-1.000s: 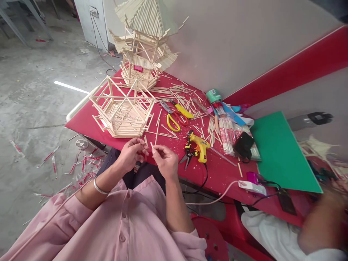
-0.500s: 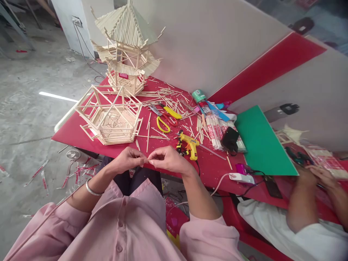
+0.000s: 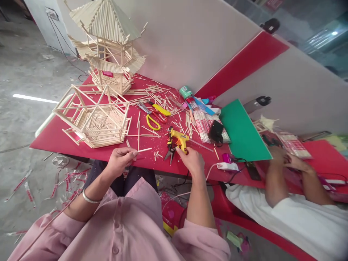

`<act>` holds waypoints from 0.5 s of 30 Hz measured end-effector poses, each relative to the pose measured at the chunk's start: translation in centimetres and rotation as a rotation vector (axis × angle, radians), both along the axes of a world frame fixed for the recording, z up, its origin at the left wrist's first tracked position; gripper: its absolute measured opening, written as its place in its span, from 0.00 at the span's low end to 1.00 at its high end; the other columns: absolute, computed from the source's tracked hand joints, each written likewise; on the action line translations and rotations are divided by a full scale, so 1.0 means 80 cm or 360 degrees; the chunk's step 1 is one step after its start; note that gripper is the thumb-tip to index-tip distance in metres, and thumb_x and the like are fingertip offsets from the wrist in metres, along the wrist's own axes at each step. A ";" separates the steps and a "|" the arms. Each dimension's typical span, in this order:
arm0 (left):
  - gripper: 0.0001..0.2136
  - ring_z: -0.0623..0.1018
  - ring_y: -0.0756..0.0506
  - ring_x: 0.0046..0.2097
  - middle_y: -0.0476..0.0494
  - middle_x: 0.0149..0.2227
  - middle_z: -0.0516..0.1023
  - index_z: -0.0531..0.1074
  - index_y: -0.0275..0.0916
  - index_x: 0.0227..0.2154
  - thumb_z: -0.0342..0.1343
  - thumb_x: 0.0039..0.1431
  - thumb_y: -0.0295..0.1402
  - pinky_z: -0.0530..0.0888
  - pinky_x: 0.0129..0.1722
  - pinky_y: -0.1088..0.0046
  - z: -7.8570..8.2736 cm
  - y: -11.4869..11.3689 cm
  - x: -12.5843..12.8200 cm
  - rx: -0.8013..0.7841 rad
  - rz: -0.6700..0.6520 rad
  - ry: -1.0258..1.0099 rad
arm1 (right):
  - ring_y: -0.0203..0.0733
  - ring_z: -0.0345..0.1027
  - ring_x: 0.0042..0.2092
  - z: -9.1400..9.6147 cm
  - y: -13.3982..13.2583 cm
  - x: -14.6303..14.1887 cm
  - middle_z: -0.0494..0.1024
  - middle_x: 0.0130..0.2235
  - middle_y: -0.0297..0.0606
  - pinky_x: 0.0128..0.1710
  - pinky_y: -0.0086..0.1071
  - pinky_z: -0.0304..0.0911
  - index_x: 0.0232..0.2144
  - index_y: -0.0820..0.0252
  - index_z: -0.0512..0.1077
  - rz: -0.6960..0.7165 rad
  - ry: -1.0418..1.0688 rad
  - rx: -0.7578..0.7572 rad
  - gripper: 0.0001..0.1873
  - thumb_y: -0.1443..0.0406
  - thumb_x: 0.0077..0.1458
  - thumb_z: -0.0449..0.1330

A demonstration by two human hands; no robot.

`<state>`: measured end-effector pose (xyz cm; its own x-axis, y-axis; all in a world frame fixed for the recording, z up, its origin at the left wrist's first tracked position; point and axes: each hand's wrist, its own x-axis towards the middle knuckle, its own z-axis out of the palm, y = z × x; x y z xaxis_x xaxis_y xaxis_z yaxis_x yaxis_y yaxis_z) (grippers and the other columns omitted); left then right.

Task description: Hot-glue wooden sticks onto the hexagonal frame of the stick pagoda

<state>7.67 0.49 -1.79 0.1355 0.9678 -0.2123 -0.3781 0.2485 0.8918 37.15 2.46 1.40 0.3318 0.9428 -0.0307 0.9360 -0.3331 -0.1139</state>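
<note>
My left hand (image 3: 121, 159) pinches a short wooden stick (image 3: 144, 149) over the front edge of the red table (image 3: 54, 136). Reaching forward, my right hand (image 3: 191, 159) has its fingertips on the handle of the yellow glue gun (image 3: 178, 139), which lies on the table beside black pliers (image 3: 170, 148). A hexagonal stick frame (image 3: 94, 116) stands left of my hands. Behind it rises a tall stick pagoda (image 3: 107, 47).
Loose sticks, yellow-handled scissors (image 3: 152, 116), packets of sticks (image 3: 202, 123), a green sheet (image 3: 241, 132) and a white power strip (image 3: 227, 166) crowd the table. Another person's arms (image 3: 288, 174) work at the right. A white-and-red wall runs behind. Wrappers litter the floor on the left.
My hands have parted: the right one left the stick and moved forward to the glue gun. The left hand keeps the stick. The view has shifted rightward.
</note>
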 end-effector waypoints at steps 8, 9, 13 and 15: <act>0.12 0.58 0.56 0.18 0.50 0.16 0.67 0.75 0.36 0.17 0.65 0.47 0.39 0.53 0.17 0.77 0.001 -0.017 0.005 -0.0084 0.0011 0.0002 | 0.44 0.70 0.35 0.003 -0.044 0.023 0.80 0.39 0.45 0.32 0.32 0.52 0.41 0.60 0.77 -0.0085 -0.0094 0.0354 0.18 0.55 0.61 0.54; 0.12 0.58 0.56 0.18 0.50 0.17 0.68 0.74 0.36 0.17 0.65 0.46 0.39 0.53 0.17 0.77 0.002 -0.017 0.006 -0.0099 0.0035 -0.0020 | 0.44 0.70 0.36 0.003 -0.052 0.032 0.80 0.39 0.45 0.32 0.32 0.52 0.42 0.60 0.77 -0.0068 -0.0095 0.0377 0.18 0.55 0.61 0.54; 0.11 0.58 0.57 0.17 0.49 0.18 0.70 0.75 0.36 0.19 0.65 0.45 0.38 0.52 0.16 0.78 0.012 -0.018 0.018 -0.0105 0.0052 -0.0082 | 0.45 0.70 0.40 -0.011 -0.074 0.072 0.79 0.42 0.45 0.35 0.33 0.54 0.47 0.61 0.75 0.0050 -0.0201 0.0325 0.19 0.57 0.63 0.52; 0.11 0.57 0.58 0.16 0.50 0.18 0.69 0.75 0.35 0.19 0.66 0.44 0.38 0.51 0.16 0.78 0.017 -0.020 0.024 -0.0127 0.0058 -0.0098 | 0.47 0.70 0.42 -0.022 -0.079 0.087 0.79 0.43 0.46 0.37 0.34 0.56 0.48 0.63 0.74 0.0094 -0.0271 0.0258 0.19 0.59 0.63 0.51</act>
